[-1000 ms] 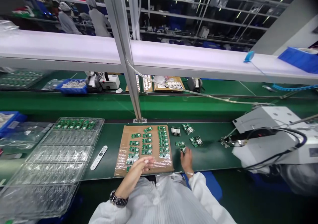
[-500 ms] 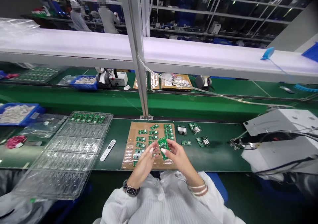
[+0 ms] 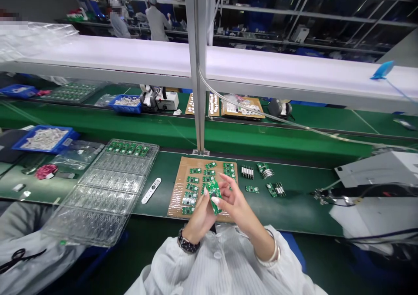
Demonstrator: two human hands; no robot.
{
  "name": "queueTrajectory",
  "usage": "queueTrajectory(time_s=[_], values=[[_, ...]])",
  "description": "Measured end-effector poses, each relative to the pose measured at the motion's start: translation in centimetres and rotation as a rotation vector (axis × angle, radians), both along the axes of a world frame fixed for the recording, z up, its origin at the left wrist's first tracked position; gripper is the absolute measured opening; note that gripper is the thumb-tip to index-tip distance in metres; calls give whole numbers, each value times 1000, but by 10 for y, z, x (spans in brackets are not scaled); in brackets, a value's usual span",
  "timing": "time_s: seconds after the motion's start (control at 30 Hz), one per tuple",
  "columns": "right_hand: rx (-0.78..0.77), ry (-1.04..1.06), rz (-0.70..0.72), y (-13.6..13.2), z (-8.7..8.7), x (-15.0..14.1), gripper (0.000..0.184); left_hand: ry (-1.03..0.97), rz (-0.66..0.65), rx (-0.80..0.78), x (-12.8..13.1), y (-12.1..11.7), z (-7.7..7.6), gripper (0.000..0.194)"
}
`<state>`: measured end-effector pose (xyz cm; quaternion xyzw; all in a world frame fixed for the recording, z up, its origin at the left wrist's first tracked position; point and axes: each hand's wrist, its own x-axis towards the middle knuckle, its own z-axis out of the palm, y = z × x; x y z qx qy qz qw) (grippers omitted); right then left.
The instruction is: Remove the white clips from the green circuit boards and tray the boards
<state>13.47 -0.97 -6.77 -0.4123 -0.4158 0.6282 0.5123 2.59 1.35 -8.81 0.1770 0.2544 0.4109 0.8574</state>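
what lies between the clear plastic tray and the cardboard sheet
A white, remote-shaped piece lies on the green bench between the clear plastic tray and cardboard sheet, in the head view.

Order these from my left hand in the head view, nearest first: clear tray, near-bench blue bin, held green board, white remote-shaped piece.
1. Held green board: at the left hand.
2. White remote-shaped piece: left of the cardboard.
3. Clear tray: further left.
4. Blue bin: far left.
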Motion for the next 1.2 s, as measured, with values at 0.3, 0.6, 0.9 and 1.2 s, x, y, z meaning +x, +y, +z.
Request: queueTrajectory(time_s=[0.3,0.6,0.9,1.2], values=[[-166,232,87,-1,6,10,102,44,-106,12,-13,10,-12,37],[-104,151,41,-2,1,5,99,69,-4,17,-5,8,-4,40],[482,-738,-361,-11,21,7,35,18,133,25,-12,15,11,41],[696,-856,-501,-6,47,-14,29,52,237,90,-19,10,34,42]])
